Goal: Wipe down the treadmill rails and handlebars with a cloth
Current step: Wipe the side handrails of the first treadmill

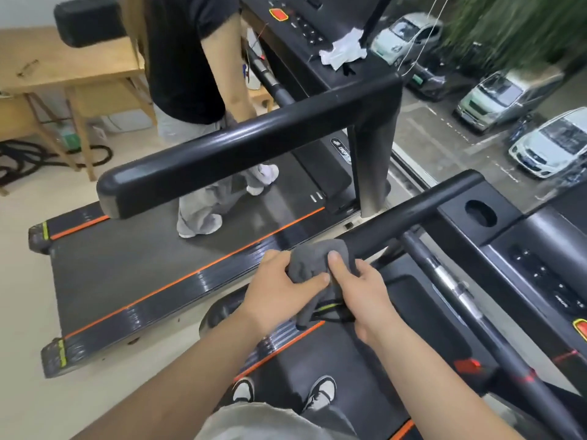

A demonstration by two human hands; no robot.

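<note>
**Cloth on rail end, both hands on it**

Grey cloth (313,260) is wrapped over the near end of the black handrail (413,217). Left hand (279,289) grips it from the left, fingers curled over, thumb pressed on the fabric. Right hand (368,290) pinches it from the right, thumb on top. A cloth tail hangs down between the two hands.
</note>
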